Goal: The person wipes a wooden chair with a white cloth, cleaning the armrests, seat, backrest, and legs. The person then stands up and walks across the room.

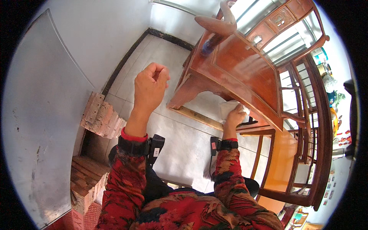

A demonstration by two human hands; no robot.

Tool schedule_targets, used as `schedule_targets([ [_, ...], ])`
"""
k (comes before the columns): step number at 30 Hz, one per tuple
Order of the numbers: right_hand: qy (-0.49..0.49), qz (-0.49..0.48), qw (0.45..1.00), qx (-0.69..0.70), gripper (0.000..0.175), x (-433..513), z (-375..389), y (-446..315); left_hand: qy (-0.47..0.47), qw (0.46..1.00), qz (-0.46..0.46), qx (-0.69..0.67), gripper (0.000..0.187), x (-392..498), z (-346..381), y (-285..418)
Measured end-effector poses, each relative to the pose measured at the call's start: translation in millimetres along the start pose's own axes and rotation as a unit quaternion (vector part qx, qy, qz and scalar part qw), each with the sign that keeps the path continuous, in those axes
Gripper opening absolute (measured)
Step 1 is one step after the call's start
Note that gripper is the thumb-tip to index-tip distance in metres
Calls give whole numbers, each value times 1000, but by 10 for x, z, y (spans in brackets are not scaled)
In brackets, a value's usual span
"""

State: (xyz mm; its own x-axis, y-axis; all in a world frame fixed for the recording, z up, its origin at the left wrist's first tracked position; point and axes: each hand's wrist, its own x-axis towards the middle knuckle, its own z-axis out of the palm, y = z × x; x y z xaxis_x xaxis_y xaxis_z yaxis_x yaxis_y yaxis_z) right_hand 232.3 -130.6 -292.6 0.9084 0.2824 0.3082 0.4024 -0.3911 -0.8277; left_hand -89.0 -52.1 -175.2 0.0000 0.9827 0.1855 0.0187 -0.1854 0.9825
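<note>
My left hand [151, 86] is raised above the tiled floor, left of a carved wooden chair [244, 69]. Its fingers are curled in, and nothing shows between them. My right hand [236, 116] grips a white cloth [228, 109] at the lower front edge of the chair, below the seat panel. Part of the cloth lies behind my fingers and the rail. The chair has a glossy red-brown seat, a curved armrest [215, 26] and a lower stretcher [198, 116] with a worn, paler surface.
Stacked bricks [103, 116] stand at the left beside a large grey panel [43, 115]. A second wooden seat with an orange-yellow panel [280, 164] is close on the right. A wall with a dark skirting [123, 57] runs behind the floor.
</note>
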Motion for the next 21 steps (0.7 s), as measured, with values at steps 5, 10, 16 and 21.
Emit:
schedule_targets([
  [5,-72,-11,997,-20,49,-69,72,33,1,1000,3,-29,19,-3,48,26],
  [10,-139,-100,983,67,50,-540,506,-391,7,1000,5,-21,17,-47,12,55],
  [16,-146,-159,974,75,47,-962,768,-709,0,1000,-4,-4,17,-28,21,28],
  [21,-192,-90,976,-43,50,-983,1141,-81,10,1000,17,11,20,-5,46,-31],
])
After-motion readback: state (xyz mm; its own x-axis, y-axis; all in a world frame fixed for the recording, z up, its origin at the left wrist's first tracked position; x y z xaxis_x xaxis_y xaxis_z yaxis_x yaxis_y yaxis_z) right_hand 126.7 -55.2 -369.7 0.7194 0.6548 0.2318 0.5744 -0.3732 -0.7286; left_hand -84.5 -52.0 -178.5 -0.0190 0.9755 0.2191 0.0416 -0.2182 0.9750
